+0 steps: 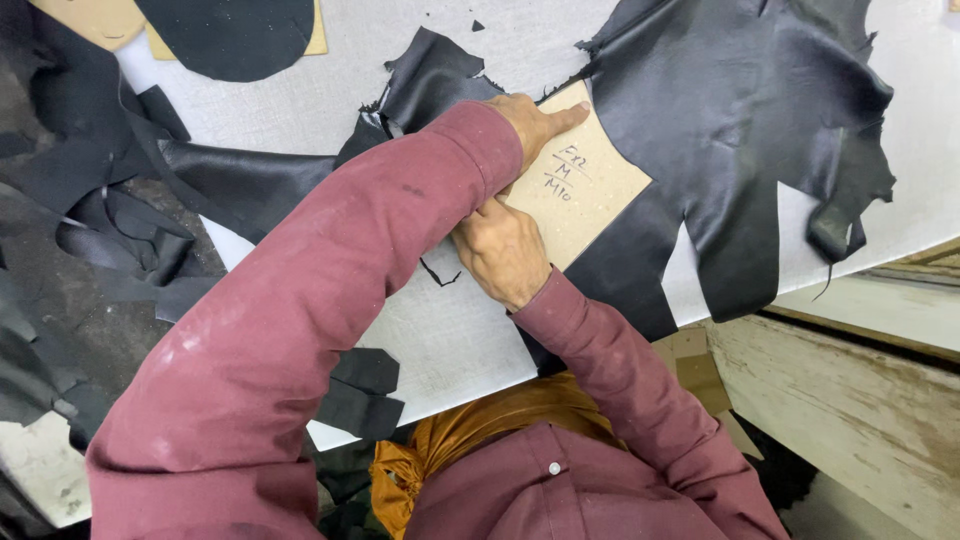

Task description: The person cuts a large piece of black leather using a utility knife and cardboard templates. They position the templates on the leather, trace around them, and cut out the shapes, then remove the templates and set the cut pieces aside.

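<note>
Pressing down on a tan cardboard pattern piece point(590, 185), my left hand point(535, 122) lies flat with its fingers together and stretched along the pattern's upper edge, the fingertips reaching toward its far corner. My right hand point(503, 250) sits at the pattern's near edge, just below the left one, curled into a loose fist with the knuckles up; I cannot tell whether it grips anything, since whatever lies under the fingers is hidden. Both arms wear dark red sleeves point(330, 290), and the left one crosses in front of the pattern's left side and covers part of it.

That pattern rests on a large sheet of black leather point(740, 110), which spreads out to the right of and beyond it, with ragged cut edges and a long strip hanging down below the pattern's right corner. Some handwriting shows on the cardboard. Leather and pattern both lie on a pale grey table point(460, 340).

Left of the pattern, more black leather offcuts point(240, 180) trail across the table and over its edge, and a heap of dark scraps point(110, 230) lies farther left still. Well beyond the pattern, at the top left, a rounded black leather piece point(230, 35) lies over another tan card point(95, 20). Below the pattern, near my chest, a mustard-yellow cloth point(480, 430) is bunched up.
</note>
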